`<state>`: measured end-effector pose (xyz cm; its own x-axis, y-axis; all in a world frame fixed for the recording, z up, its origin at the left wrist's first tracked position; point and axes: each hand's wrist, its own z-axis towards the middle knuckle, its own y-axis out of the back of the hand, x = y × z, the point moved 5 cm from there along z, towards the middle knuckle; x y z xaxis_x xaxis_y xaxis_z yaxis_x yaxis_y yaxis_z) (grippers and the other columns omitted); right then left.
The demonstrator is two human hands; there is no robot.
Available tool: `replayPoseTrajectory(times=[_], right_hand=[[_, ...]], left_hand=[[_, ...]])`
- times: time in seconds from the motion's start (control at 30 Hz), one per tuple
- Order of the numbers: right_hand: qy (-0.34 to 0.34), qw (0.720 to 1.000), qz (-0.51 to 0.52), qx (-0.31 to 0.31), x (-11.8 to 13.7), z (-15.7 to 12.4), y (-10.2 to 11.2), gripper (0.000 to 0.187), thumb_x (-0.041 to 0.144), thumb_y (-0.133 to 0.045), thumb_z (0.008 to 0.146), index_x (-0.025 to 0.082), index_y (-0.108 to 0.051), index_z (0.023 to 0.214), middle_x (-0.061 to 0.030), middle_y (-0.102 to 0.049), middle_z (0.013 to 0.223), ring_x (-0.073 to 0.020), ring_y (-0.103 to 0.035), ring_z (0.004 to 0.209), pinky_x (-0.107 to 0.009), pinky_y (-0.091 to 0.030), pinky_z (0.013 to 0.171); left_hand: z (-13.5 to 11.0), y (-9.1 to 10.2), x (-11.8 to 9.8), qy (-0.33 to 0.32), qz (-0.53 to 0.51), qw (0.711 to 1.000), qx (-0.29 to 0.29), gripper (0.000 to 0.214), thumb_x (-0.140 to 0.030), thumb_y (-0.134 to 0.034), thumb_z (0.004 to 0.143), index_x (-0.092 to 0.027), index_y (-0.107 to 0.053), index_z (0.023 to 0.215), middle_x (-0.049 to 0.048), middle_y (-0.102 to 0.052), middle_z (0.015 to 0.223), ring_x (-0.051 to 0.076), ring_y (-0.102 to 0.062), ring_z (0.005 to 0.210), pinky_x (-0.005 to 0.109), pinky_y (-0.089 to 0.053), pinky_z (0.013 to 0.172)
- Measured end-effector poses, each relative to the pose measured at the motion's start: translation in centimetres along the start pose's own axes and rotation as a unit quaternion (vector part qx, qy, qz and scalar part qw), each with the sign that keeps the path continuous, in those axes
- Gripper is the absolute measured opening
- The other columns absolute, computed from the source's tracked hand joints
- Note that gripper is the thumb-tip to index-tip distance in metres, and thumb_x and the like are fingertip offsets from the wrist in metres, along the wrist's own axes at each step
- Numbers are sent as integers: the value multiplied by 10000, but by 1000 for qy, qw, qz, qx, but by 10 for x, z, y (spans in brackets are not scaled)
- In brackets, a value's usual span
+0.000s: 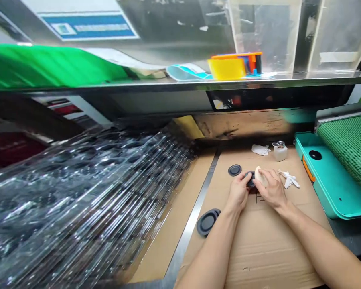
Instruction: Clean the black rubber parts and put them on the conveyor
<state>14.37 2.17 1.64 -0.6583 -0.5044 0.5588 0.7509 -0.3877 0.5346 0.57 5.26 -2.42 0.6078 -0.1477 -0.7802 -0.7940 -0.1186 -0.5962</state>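
- Head view: both bare hands meet over the cardboard-covered surface (267,249), nearer its far edge than its near one, with the dark round part (250,180) between them.
- Left grip: the left hand (239,190) pinches the part's left side between thumb and fingers.
- Right grip: the right hand (271,186) pinches a pale pad (258,173) at the part's right side; whether pad and part touch is too small to tell.
- Doing it well: this looks like wiping. I would hold the part firmly by its rim with the left hand, turn it bit by bit, and rub lightly with a clean fold of the pad, keeping fingertips off the wiped face.
- Looks: the part is dark, roundish and mostly hidden by fingers, so its finish and any marks cannot be judged.
- Nearby: a similar dark disc (235,170) lies just beyond the left hand; a larger dark piece (207,222) with a ringed face lies by the left edge; a small bottle (280,151) stands near the far right corner.
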Motion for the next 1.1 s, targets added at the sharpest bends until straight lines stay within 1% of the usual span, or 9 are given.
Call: replayPoseTrajectory(times=[0.13, 0.27, 0.4, 0.53, 0.7, 0.8, 0.9, 1.03, 1.1], right_hand=[[27, 999, -26, 29, 7, -3, -5, 356, 402, -635, 930, 222, -689, 1232, -107, -650, 1149, -252, -577, 1054, -384, -494, 945], [26, 998, -62, 8, 2, 2, -1, 377, 427, -634, 936, 205, -697, 1234, -114, -643, 1138, -258, -564, 1031, -396, -492, 938], [19, 997, -69, 13, 7, -2, -6, 426, 422, -572, 966, 185, -653, 1310, -138, -628, 1147, -272, -554, 1042, -424, -488, 944], [70, 991, -80, 85, 24, -8, -23, 447, 323, -473, 985, 158, -589, 1384, -175, -573, 1272, -291, -515, 1102, -458, -470, 965], [-7, 989, -134, 60, 20, 4, -26, 412, 304, -439, 989, 153, -631, 1321, -183, -595, 1205, -295, -506, 1045, -455, -463, 924], [24, 988, -125, 86, 24, 6, -28, 421, 304, -404, 1007, 165, -607, 1349, -177, -577, 1275, -288, -504, 1091, -443, -440, 955], [-16, 987, -150, 52, 21, 7, -23, 391, 276, -380, 1014, 174, -654, 1273, -171, -611, 1209, -291, -511, 1084, -457, -423, 963], [38, 987, -131, 89, 26, 4, -29, 389, 292, -399, 1017, 185, -647, 1296, -159, -577, 1321, -279, -503, 1096, -438, -425, 969], [12, 987, -142, 69, 22, 3, -28, 385, 288, -379, 1022, 186, -669, 1255, -159, -611, 1252, -279, -507, 1069, -450, -425, 957]], left_hand=[[-8, -16, 6, 90, -120, 988, 37, 245, -363, -639, 926, -126, -701, 928, 95, -743, 927, 196, -715, 890, 317, -579, 865], [-15, -26, 3, 77, -109, 989, 68, 307, -399, -617, 946, -109, -704, 997, 132, -746, 1020, 245, -694, 1062, 371, -548, 975], [-17, -31, 4, 117, -137, 975, 132, 472, -504, -485, 984, -101, -702, 1098, 168, -728, 1127, 286, -658, 1163, 427, -510, 1042], [-9, -23, 9, 171, -175, 964, 100, 536, -469, -328, 1016, -97, -692, 1147, 180, -725, 1154, 290, -656, 1175, 452, -483, 1079], [-2, -22, 15, 159, -192, 965, 84, 406, -367, -369, 1008, -131, -688, 1091, 143, -723, 1173, 251, -647, 1196, 409, -472, 1093], [-2, -25, 19, 163, -197, 961, 106, 392, -383, -404, 991, -133, -693, 1073, 149, -715, 1191, 266, -637, 1211, 422, -470, 1096], [-2, -26, 20, 159, -201, 960, 110, 357, -342, -418, 984, -140, -693, 1091, 134, -722, 1173, 257, -642, 1201, 412, -471, 1096], [-1, -23, 21, 162, -205, 960, 98, 401, -374, -390, 998, -129, -688, 1110, 143, -718, 1172, 255, -650, 1187, 411, -480, 1087], [0, -22, 22, 160, -202, 962, 95, 385, -369, -402, 1000, -136, -685, 1119, 139, -714, 1190, 249, -649, 1189, 401, -481, 1086]])
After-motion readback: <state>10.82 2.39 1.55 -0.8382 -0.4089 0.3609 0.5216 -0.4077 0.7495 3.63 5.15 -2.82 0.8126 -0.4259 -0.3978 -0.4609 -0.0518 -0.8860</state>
